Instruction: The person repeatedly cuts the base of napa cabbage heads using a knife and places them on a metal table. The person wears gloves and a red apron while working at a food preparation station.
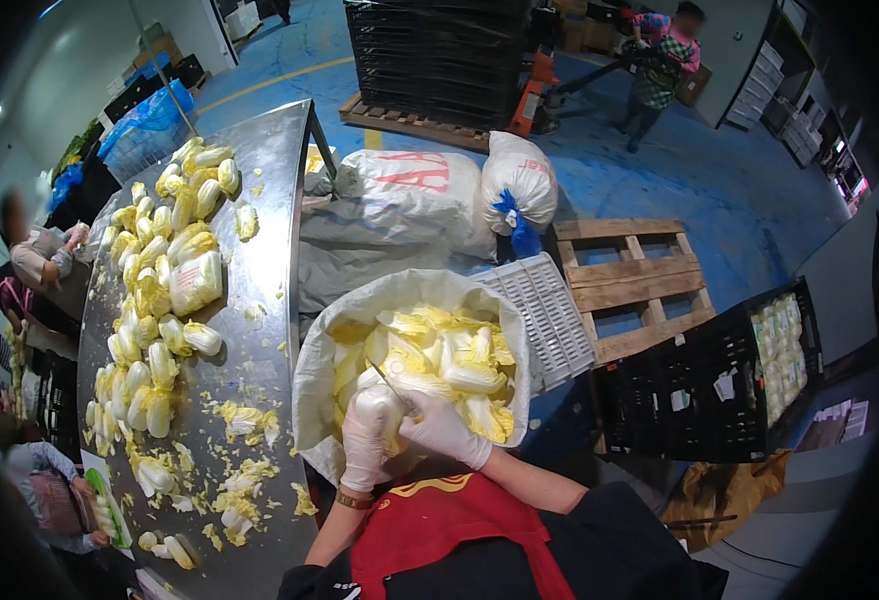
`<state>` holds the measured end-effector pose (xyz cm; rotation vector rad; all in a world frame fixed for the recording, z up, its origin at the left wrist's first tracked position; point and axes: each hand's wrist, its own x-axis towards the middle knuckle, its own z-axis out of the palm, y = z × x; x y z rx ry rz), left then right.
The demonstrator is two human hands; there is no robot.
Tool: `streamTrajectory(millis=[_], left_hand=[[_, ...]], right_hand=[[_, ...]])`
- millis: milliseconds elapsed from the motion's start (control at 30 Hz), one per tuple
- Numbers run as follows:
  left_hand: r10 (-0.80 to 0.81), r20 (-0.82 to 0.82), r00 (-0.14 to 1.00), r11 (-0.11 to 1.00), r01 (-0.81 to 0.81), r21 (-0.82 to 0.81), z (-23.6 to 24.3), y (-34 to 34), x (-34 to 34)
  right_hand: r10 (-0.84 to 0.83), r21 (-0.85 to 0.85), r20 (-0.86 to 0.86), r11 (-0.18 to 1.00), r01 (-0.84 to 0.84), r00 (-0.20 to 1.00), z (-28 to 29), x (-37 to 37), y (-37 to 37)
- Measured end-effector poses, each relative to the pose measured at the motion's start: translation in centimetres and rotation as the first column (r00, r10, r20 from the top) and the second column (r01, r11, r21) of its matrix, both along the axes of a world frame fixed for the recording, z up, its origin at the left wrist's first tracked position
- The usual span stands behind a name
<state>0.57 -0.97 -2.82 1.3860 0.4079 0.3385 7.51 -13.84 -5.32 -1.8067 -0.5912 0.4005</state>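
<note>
Both of my hands wear white gloves and meet over the near side of a large white woven sack [312, 400]. Yellow and white napa cabbage leaves [440, 350] fill the sack. My left hand [365, 445] is wrapped round a napa cabbage [378, 405], its pale base turned up. Closed beside it, my right hand [445, 430] grips a knife whose thin blade [384, 376] lies against the cabbage; the handle is hidden in my fingers. To the left, many napa cabbages [145, 320] are heaped on a steel table [260, 210].
Leaf scraps [245, 490] litter the table's near part. Right of the sack lie a white crate [540, 320] and a wooden pallet [630, 280]; black crates [680, 400] stand beyond. Full sacks [410, 195] lie ahead. Several people work left; another [665, 70] handles a pallet jack [532, 95].
</note>
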Motion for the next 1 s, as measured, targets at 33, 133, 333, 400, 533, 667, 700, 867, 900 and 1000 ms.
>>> streamTrajectory(millis=[33,133,333,400,533,667,700,867,900,1000], left_hand=[[-0.002,0.011,1.0,1.0,0.002,0.0,0.0,0.0,0.0],[0.012,0.021,1.0,0.995,-0.01,-0.096,-0.9,0.2,-0.1],[0.137,-0.036,0.99,0.973,-0.141,-0.185,-0.4,0.1,-0.2],[0.195,-0.055,0.979,0.974,-0.2,-0.107,-0.6,0.2,0.1],[0.286,-0.091,0.954,0.958,-0.288,0.0,0.3,0.5,0.6],[0.33,0.065,0.942,0.94,-0.321,-0.112,2.0,0.4,0.9],[0.337,0.105,0.936,0.94,-0.327,-0.101,2.3,0.6,0.8],[0.366,0.109,0.924,0.924,-0.348,-0.157,2.2,2.9,0.7],[0.324,0.051,0.945,0.946,-0.325,0.014,1.5,3.9,1.0],[0.213,-0.002,0.977,0.846,-0.183,0.5,-2.8,5.5,1.5]], right_hand=[[-0.005,0.006,0.016,1.0,0.005,1.0,-0.1,0.0,0.0],[-0.004,-0.009,-0.019,1.0,0.004,1.0,0.8,-0.1,-0.2],[-0.061,0.041,-0.076,0.997,0.064,0.995,-0.1,-0.3,-0.2],[-0.066,0.091,-0.15,0.993,0.081,0.986,0.0,0.3,-0.5],[-0.015,0.159,-0.607,0.977,0.139,0.794,1.7,1.0,-1.3],[0.07,0.397,-0.644,0.882,0.254,0.762,0.6,1.0,-1.2],[0.073,0.446,-0.655,0.841,0.307,0.752,0.3,0.9,-1.2],[0.023,0.503,-0.627,0.775,0.382,0.779,-0.9,1.9,-2.4],[0.014,0.469,-0.628,0.805,0.364,0.778,-0.7,2.3,-2.9],[-0.008,0.29,-0.654,0.921,0.26,0.756,0.0,3.2,-4.0]])
